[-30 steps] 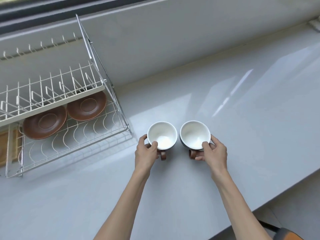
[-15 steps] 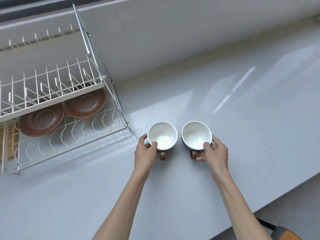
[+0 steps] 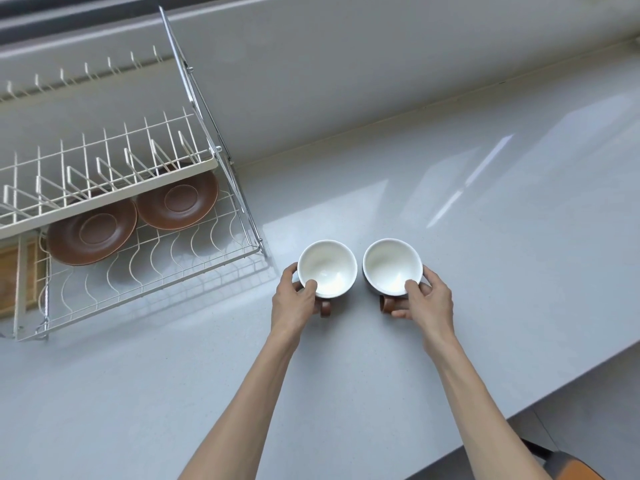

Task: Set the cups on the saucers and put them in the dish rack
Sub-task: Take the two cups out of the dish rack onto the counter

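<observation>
Two cups, white inside with brown handles, stand side by side on the grey counter. My left hand (image 3: pixel 294 303) grips the left cup (image 3: pixel 329 266) by its rim, thumb inside. My right hand (image 3: pixel 424 299) grips the right cup (image 3: pixel 389 263) the same way. Both handles point toward me. Two brown saucers lie on the lower shelf of the wire dish rack (image 3: pixel 156 285) at the left: the left saucer (image 3: pixel 91 232) and the right saucer (image 3: pixel 178 200), partly under the white upper shelf.
The rack's upper shelf (image 3: pixel 104 181) of white prongs overhangs the saucers. A wooden board (image 3: pixel 14 275) lies at the rack's left end. A grey wall rises behind the counter. The counter edge (image 3: pixel 519 407) runs diagonally at lower right, with an orange object below.
Both hands keep the same hold on the cups, which stay in place on the counter. Only the camera view has shifted slightly.
</observation>
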`<move>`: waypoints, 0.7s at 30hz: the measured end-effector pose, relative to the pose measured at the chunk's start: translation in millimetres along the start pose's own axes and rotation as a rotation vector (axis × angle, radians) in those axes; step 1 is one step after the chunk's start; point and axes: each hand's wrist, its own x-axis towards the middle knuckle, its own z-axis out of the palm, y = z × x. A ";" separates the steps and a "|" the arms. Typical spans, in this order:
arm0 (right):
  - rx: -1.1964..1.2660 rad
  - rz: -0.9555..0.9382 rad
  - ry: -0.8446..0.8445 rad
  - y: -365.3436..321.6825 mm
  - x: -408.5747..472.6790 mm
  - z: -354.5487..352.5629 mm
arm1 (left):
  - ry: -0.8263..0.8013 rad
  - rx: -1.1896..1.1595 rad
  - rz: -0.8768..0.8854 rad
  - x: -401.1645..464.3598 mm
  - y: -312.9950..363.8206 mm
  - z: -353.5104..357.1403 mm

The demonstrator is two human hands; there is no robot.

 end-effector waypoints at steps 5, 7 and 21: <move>-0.103 -0.009 -0.019 -2.8 0.1 -4.2 | -0.036 0.053 0.019 -2.4 2.3 -6.9; -0.206 -0.027 -0.006 -7.6 -2.9 -4.5 | -0.060 0.096 0.021 -6.6 2.3 -10.9; -1.152 -0.388 0.016 -57.6 -67.6 28.0 | -0.259 1.021 0.258 -44.8 36.6 -91.2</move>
